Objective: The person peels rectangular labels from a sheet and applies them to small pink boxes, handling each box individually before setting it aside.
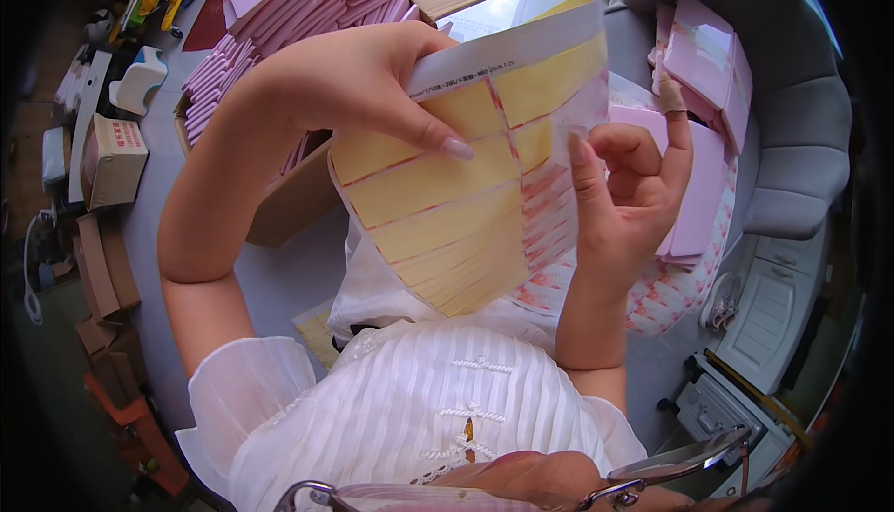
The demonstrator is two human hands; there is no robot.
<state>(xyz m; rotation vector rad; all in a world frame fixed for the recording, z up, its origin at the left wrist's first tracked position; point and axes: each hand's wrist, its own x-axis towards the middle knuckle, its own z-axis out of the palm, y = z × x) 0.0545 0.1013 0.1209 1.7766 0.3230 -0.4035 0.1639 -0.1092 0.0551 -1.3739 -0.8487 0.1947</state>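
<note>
My left hand (370, 93) grips the upper part of a sticker sheet (440, 211), thumb on its face. The sheet is curved, with rows of bare yellow backing on its left part and pink-patterned labels (552, 211) on its right part. A line of print runs along its white top margin. My right hand (628, 183) pinches a small translucent label (571, 145) between thumb and forefinger, at the sheet's right side. Whether the label still touches the sheet, I cannot tell. One raised finger of this hand wears a beige bandage (672, 96).
Stacked pink booklets (314, 2) fill a cardboard box (293, 211) at the upper left. More pink booklets (698, 58) lie on a grey padded chair (789, 93) at right. Further label sheets (670, 295) hang beside my lap. A silver case (719, 400) stands at lower right.
</note>
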